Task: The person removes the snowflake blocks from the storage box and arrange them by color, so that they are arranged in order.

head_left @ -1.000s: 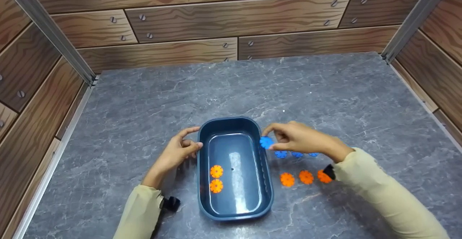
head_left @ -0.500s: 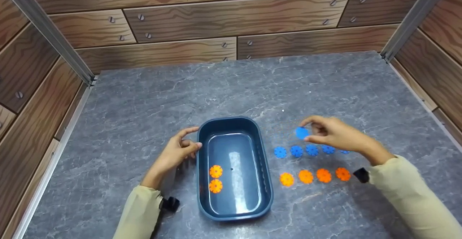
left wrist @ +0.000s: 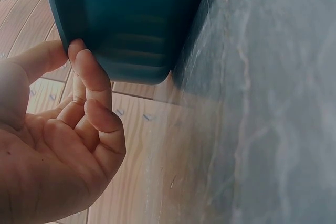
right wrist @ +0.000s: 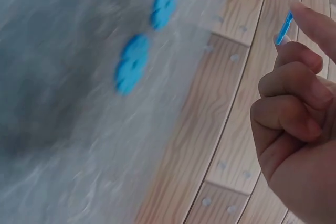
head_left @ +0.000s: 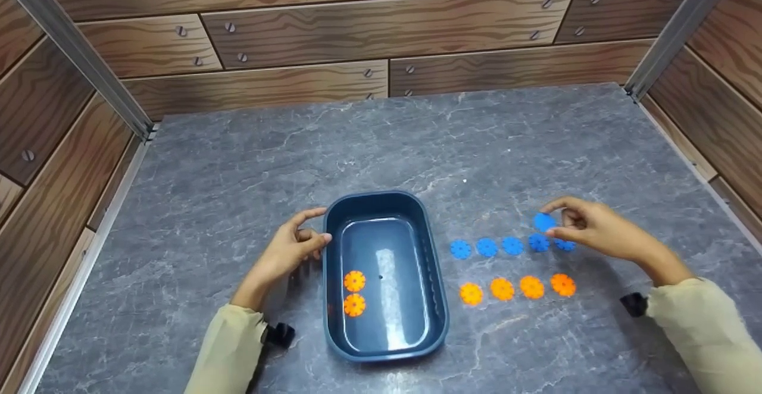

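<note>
A blue notched disc (head_left: 544, 222) is pinched between the thumb and index finger of my right hand (head_left: 598, 230), raised over the right end of a row of blue discs (head_left: 486, 247). In the right wrist view, this pinched disc (right wrist: 284, 27) shows edge-on, and the other fingers curl in. My left hand (head_left: 289, 250) holds the left rim of a dark blue plastic tub (head_left: 442, 310) by thumb and fingertips. The left wrist view shows the fingertips against the tub's outer wall (left wrist: 131, 30). Two orange notched discs (head_left: 355, 281) lie inside the tub, one before the other.
Several orange discs (head_left: 502, 288) lie in a row nearer the person, right of the tub. Everything stands on a grey marbled table (head_left: 297, 156). Wood-patterned walls (head_left: 297, 43) enclose the back and sides.
My right hand has carried the pinched blue disc rightward from the tub's right rim to above the blue row's right end, uncovering more discs. The left hand keeps its place.
</note>
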Tool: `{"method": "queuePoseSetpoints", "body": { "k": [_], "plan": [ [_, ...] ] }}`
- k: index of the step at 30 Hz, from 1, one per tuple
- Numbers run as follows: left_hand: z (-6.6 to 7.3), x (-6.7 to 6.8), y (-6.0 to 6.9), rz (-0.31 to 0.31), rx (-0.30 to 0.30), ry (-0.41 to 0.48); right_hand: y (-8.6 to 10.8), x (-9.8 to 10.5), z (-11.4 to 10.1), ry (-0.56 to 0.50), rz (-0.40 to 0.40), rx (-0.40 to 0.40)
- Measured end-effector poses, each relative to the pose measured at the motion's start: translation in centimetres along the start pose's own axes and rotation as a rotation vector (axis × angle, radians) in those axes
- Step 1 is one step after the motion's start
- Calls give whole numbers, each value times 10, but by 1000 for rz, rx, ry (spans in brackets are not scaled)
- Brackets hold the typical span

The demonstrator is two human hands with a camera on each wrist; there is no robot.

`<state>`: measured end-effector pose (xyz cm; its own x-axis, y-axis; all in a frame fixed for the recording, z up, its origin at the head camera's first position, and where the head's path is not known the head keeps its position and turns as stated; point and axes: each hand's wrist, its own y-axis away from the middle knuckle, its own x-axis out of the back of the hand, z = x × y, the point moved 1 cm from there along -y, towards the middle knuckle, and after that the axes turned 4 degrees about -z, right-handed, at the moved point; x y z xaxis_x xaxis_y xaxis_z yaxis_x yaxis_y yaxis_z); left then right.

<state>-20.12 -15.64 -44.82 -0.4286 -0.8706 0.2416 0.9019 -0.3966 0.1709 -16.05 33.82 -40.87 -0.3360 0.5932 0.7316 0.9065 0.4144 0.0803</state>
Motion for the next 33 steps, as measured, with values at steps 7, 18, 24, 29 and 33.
{"method": "queuePoseSetpoints", "body": {
  "k": [7,18,24,29,33],
  "plan": [
    [0,0,0,1,0,-5,12,6,25,11,28,-85],
    [1,0,0,6,14,-4,24,11,49,23,37,-179],
    [0,1,0,-7,2,-8,29,11,61,35,24,-214],
    [-1,1,0,-19,-9,-7,31,12,66,37,3,-253],
    [0,1,1,-9,-5,-14,32,13,70,39,0,-248]
  ]
}}
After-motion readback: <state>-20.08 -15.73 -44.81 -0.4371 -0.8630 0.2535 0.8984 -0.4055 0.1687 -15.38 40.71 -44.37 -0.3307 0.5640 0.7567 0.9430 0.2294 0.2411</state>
